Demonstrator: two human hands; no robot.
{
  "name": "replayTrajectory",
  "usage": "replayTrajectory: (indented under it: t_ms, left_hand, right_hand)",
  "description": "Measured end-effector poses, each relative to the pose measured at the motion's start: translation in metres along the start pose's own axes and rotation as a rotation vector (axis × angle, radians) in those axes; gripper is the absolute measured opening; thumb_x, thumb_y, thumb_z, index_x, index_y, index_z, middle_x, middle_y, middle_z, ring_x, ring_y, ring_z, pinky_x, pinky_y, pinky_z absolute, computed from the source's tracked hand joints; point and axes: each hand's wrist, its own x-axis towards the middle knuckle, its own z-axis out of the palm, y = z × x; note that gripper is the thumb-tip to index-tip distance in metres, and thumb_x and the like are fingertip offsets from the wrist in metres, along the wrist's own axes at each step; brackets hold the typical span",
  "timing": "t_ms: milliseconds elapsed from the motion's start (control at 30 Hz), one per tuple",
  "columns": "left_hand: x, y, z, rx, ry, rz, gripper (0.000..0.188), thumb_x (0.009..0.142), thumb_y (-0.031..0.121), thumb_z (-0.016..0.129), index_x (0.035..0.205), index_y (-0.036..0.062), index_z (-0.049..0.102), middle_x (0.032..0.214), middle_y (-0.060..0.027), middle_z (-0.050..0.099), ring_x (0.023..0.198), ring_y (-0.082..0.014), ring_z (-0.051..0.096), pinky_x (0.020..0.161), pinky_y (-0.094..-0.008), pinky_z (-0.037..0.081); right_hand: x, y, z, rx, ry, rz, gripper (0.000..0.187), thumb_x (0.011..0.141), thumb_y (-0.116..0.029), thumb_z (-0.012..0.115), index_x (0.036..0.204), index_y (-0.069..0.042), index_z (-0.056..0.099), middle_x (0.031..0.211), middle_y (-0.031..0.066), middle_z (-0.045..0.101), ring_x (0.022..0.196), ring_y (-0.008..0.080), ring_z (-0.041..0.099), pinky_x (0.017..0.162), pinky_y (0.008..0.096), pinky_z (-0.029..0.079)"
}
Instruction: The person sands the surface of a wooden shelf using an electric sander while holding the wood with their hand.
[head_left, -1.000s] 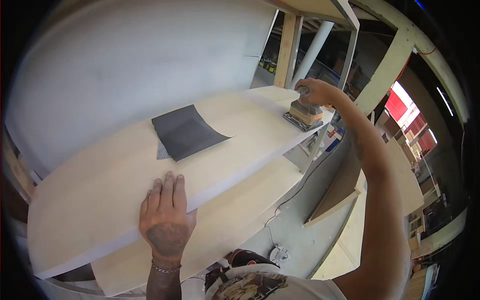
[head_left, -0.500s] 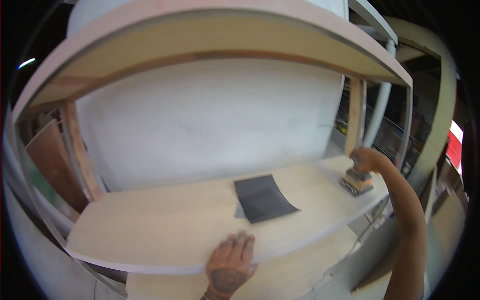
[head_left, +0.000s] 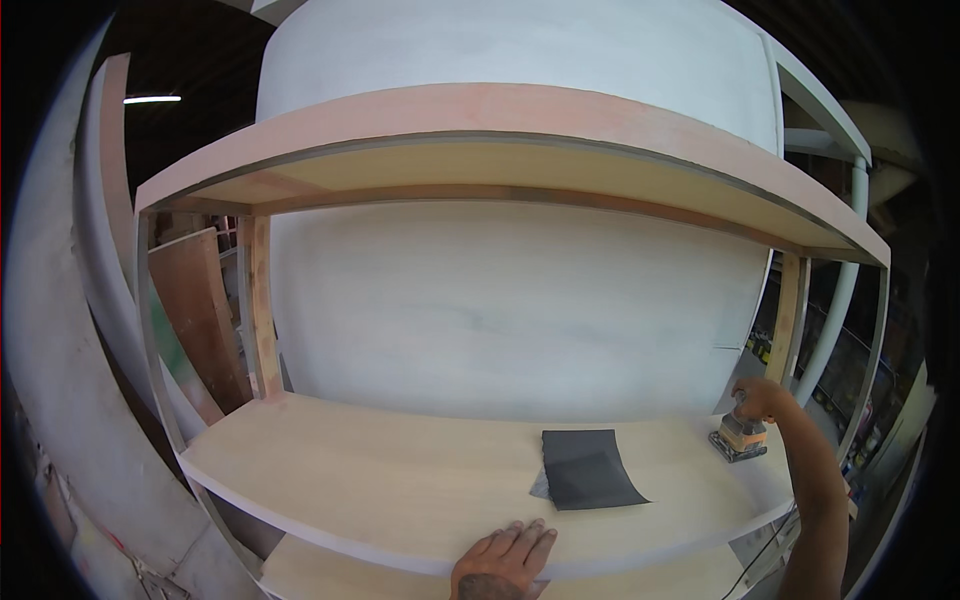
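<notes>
My right hand [head_left: 763,398] is closed over the top of an orange and black electric sander [head_left: 742,437]. The sander's flat base rests on the right end of a pale wooden shelf board [head_left: 380,470]. Close to the front edge of that board lies my left hand [head_left: 505,560], palm down with fingers stretched out and nothing in it. Between the two hands, a dark grey sheet of sandpaper [head_left: 594,470] lies on the board, one corner curling up. A small greyish piece [head_left: 540,487] peeks out from under its left side.
An upper shelf [head_left: 500,108] with a pinkish front edge spans overhead on metal and wood posts. A large white panel [head_left: 520,310] stands behind. Below is another pale board [head_left: 350,575]. Brown boards [head_left: 200,310] lean at the left; a dark cord [head_left: 762,550] hangs at the right.
My view has tilted up and shifted left, so the shelf sits lower and further right in the picture. My right hand stays on the sander and my left on the board.
</notes>
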Motion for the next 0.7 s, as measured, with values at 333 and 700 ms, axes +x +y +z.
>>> replayTrajectory:
  t_ms: [333, 700]
  left_hand:
    - [0.010, 0.024, -0.009, -0.040, 0.100, -0.026, 0.057, 0.063, 0.038, 0.084, 0.115, 0.0180, 0.076, 0.119, 0.0008, 0.076, 0.102, -0.0175, 0.073, 0.087, -0.0328, 0.058]
    - [0.023, -0.001, 0.045, -0.078, 0.110, -0.024, 0.041, 0.070, 0.025, 0.077, 0.109, 0.0103, 0.076, 0.114, -0.0064, 0.078, 0.101, -0.0290, 0.074, 0.083, -0.0410, 0.055]
  right_hand:
    - [0.017, 0.005, -0.008, -0.092, -0.026, -0.106, 0.060, 0.081, -0.040, 0.078, 0.135, -0.017, 0.067, 0.135, 0.0190, 0.065, 0.128, 0.0385, 0.060, 0.108, 0.0459, 0.049]
    - [-0.054, -0.004, -0.021, -0.031, -0.131, -0.062, 0.049, 0.085, -0.033, 0.072, 0.131, -0.016, 0.066, 0.130, 0.0196, 0.062, 0.123, 0.0405, 0.060, 0.103, 0.0481, 0.051]
